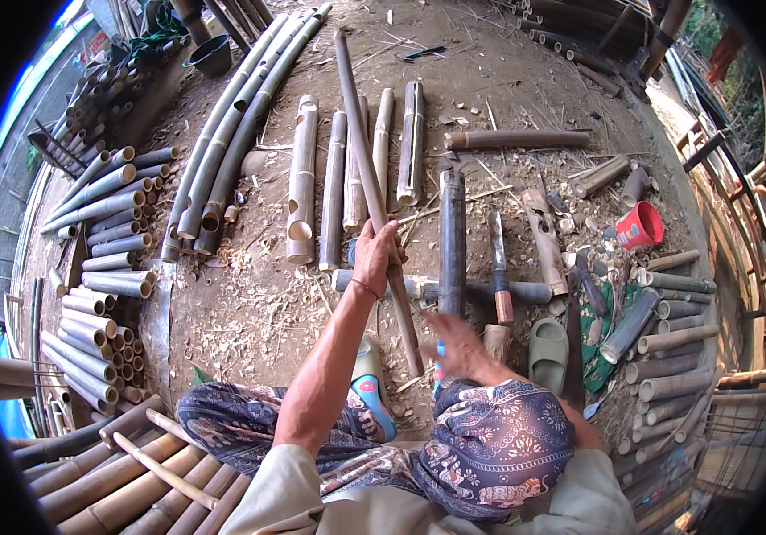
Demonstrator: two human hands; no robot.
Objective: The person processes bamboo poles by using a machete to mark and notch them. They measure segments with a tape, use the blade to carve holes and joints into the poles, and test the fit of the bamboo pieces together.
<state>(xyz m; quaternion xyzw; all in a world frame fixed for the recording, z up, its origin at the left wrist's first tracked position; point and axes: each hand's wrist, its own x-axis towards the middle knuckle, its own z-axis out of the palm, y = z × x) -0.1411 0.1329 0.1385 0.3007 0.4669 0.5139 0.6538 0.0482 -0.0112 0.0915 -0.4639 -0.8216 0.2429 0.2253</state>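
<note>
Brown stick (pixel 361 143) passes through the person's left grip (pixel 373 260), which is closed firmly around it. Its longer part extends beyond this grip, away from the body, and its shorter part comes back toward the knees. The right grip (pixel 465 349), blurred, looks open, near the stick's lower end and the dark bamboo tube (pixel 452 232).

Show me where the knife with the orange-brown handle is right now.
In the head view, the knife lies right of centre, beyond the right hand, between the dark bamboo tube on its left and the notched bamboo piece on its right.
</note>
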